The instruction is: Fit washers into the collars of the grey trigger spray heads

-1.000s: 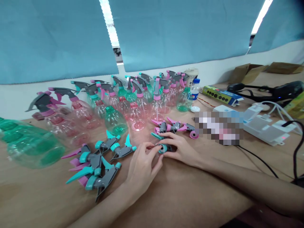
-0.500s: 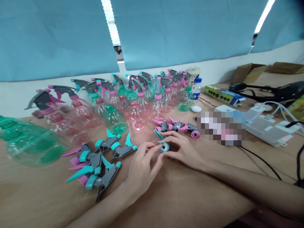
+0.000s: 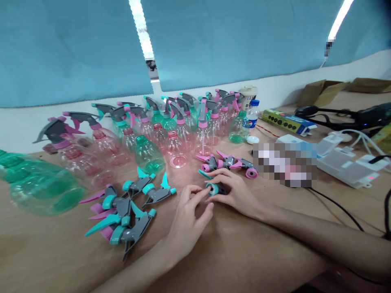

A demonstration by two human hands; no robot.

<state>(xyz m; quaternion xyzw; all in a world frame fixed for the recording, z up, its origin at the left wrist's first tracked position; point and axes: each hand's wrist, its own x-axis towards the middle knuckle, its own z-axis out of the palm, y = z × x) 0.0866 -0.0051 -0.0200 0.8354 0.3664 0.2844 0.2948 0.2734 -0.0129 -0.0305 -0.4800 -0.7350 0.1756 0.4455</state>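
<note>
My right hand [image 3: 233, 190] grips a grey and teal trigger spray head [image 3: 213, 188], with the open end of its teal collar turned towards my left hand. My left hand [image 3: 190, 217] has its index fingertip at the collar's opening. Its thumb stands apart below, and nothing is held in it. Just behind lie several pink and grey spray heads [image 3: 227, 161] in a row. To the left of my left hand is a loose pile of teal and pink spray heads [image 3: 122, 209]. A green bottle without a head [image 3: 149, 154] and a pink open bottle [image 3: 176, 149] stand beyond.
Several bottles with spray heads [image 3: 183, 118] crowd along the wall. Green bottles [image 3: 42, 191] are at the far left. On the right are a Pepsi bottle [image 3: 253, 115], a paper cup [image 3: 248, 93], a power strip box [image 3: 285, 121], a white cap [image 3: 252, 140] and a white power strip [image 3: 350, 162].
My left thumb has come away from the collar, while its index finger now points at the opening. The spray head has turned slightly in my right hand.
</note>
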